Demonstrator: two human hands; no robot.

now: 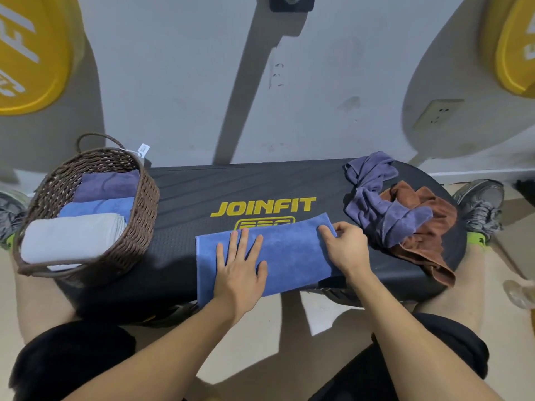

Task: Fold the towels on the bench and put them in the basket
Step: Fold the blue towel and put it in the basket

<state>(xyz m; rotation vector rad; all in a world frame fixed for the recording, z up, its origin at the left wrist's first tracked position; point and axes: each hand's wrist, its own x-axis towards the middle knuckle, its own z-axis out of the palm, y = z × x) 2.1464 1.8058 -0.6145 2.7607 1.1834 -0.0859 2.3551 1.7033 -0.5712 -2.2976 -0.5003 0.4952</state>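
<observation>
Nearest us on the surface, right of the basket, the blue towel lies half-folded. Our left hand presses it flat with straight fingers; our right hand pinches its right edge. We judge it soft, light and floppy, best taken by the corners. Beyond, further right of the basket, the purple towel and brown towel wait crumpled.

Table top, centre: "JOINFIT" in yellow; the badge below it is part-hidden by the blue towel, unreadable.
Yellow plates, far left and right: white lettering cut off, unreadable.
Basket tag: too small to read.
</observation>
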